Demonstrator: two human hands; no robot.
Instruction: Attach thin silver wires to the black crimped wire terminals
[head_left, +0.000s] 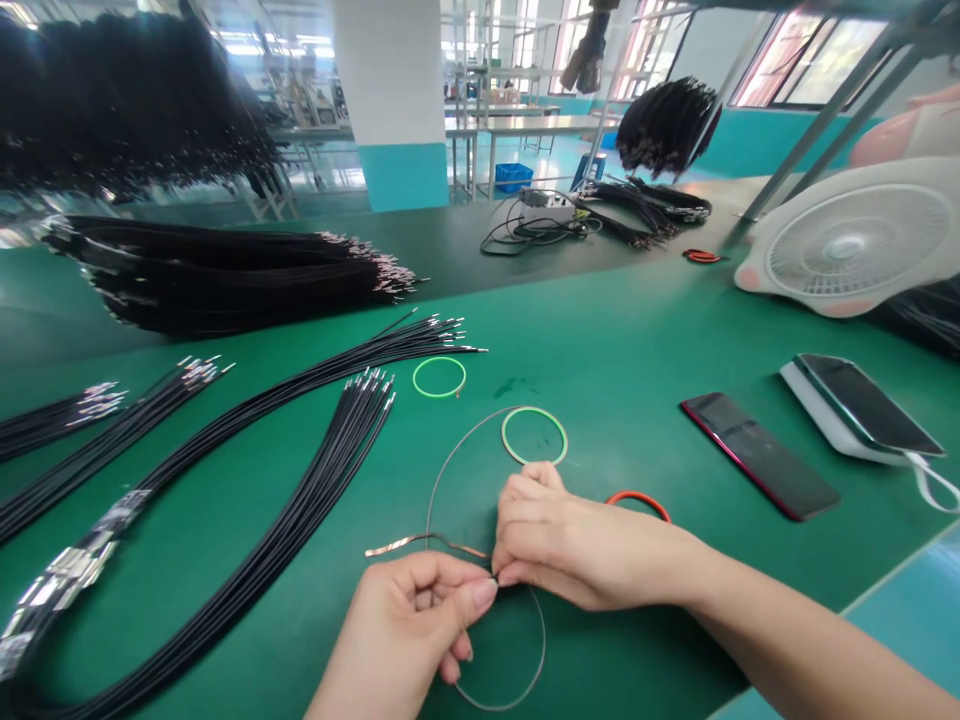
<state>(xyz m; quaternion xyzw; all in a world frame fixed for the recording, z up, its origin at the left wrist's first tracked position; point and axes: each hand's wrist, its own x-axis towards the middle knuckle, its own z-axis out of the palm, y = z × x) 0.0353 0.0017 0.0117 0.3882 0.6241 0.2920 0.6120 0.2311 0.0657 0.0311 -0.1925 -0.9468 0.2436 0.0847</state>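
Note:
At the lower middle, my left hand (420, 625) pinches at a small dark piece, its thumb and forefinger pressed together. My right hand (574, 545) meets it there, fingers closed at the same spot; the piece is mostly hidden between the fingertips. A thin grey wire (435, 480) loops above and below both hands. Just left of my right fingers lies a copper-coloured strip (397, 545). Beyond my right hand rests a green ring (504, 435), with a second green ring (415, 380) farther left. A red-orange loop (637, 496) is partly covered by my right forearm.
Bundles of black cables (300, 510) with silvery tips cover the left side of the green table (600, 350). A thick black bundle (240, 275) lies behind. To the right are a dark phone (757, 455), another device (870, 400) on a white block, and a white fan (855, 240).

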